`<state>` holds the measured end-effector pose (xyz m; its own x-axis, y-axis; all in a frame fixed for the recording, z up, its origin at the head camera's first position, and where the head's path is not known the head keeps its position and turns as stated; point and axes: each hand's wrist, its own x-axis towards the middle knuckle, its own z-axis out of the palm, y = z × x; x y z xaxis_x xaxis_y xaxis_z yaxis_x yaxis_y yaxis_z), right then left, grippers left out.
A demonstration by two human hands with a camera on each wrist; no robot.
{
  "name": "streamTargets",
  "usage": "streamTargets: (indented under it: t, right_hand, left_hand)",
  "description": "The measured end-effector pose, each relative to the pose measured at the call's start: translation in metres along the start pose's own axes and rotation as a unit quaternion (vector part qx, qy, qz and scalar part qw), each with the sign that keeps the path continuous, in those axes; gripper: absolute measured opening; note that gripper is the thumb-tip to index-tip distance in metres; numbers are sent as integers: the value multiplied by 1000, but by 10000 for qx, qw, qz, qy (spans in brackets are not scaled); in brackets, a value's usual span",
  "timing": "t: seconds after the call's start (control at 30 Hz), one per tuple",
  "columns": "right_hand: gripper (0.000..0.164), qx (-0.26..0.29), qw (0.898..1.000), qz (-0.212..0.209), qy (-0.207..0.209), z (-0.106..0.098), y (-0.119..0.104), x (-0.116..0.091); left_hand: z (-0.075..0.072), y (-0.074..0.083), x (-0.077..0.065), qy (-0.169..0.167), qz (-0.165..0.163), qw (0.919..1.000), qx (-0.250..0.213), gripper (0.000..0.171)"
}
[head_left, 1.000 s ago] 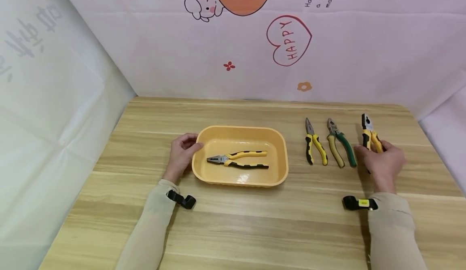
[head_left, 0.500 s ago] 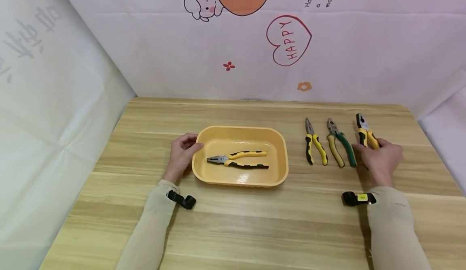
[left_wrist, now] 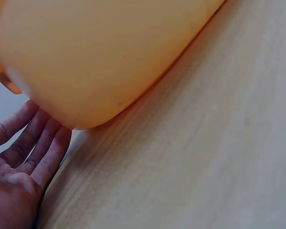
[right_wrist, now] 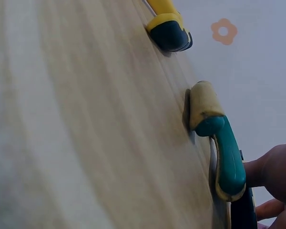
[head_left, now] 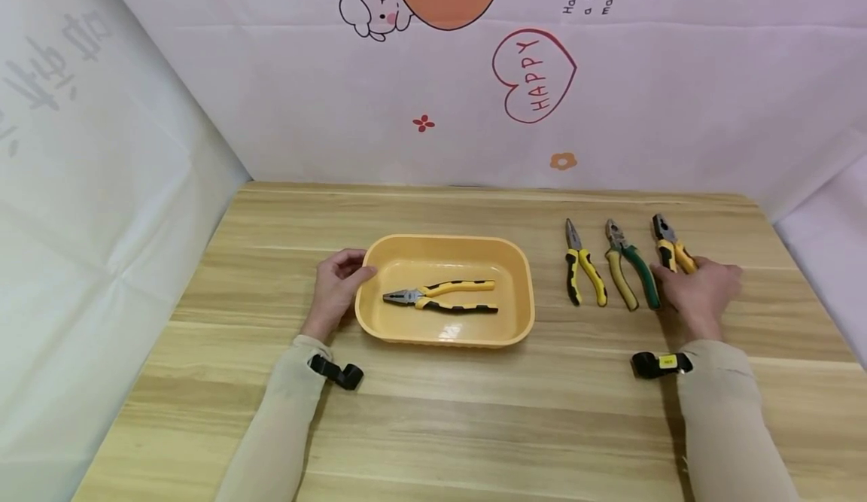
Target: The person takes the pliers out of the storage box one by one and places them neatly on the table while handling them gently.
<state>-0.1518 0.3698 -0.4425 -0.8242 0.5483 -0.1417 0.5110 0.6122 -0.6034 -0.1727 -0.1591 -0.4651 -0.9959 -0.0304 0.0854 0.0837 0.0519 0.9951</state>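
My left hand [head_left: 335, 291] grips the left rim of a yellow plastic basin [head_left: 443, 342], thumb over the edge; in the left wrist view its fingers [left_wrist: 52, 152] touch the outer wall. Combination pliers [head_left: 459, 308] with yellow-and-black handles lie inside the basin. On the right, my right hand [head_left: 701, 295] holds another pair of yellow-and-black pliers [head_left: 667, 240] by the handles, whose ends it hides. Directly left of it lie green-and-tan pliers [head_left: 633, 265]. In the right wrist view, their green handle [right_wrist: 230, 160] is close to the right hand's thumb.
Long-nose pliers [head_left: 584, 265] with yellow-and-black handles lie between the basin and the green-and-tan pair. Everything stands on a wooden table [head_left: 501, 419]. A white printed cloth [head_left: 325, 111] hangs behind the table's far edge, and another sheet [head_left: 122, 208] hangs at the left.
My right hand has moved left with the yellow-and-black pliers, bringing them closer to the green-and-tan pair. The left hand and the basin have stayed in place.
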Motion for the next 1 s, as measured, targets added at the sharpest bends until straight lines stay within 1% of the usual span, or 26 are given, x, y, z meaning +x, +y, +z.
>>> streamTargets:
  t: [0.1,0.3,0.77,1.0]
  right_hand:
    - [78,-101,9999,-39,-1,0,-1,-1]
    - [76,-54,10000,-45,-11,1,-1,-1]
    - [74,-28,10000,-78,45,2,-3,-1]
    - [74,-83,9998,-150,87,2,-1,-1]
  left_hand:
    - [0,0,1,2,-21,10000,19,26]
    - [0,1,1,-8,-79,10000,18,27]
    - [-2,0,1,5,-4,10000,6,25]
    - [-1,0,1,-11,-55,10000,-5,26]
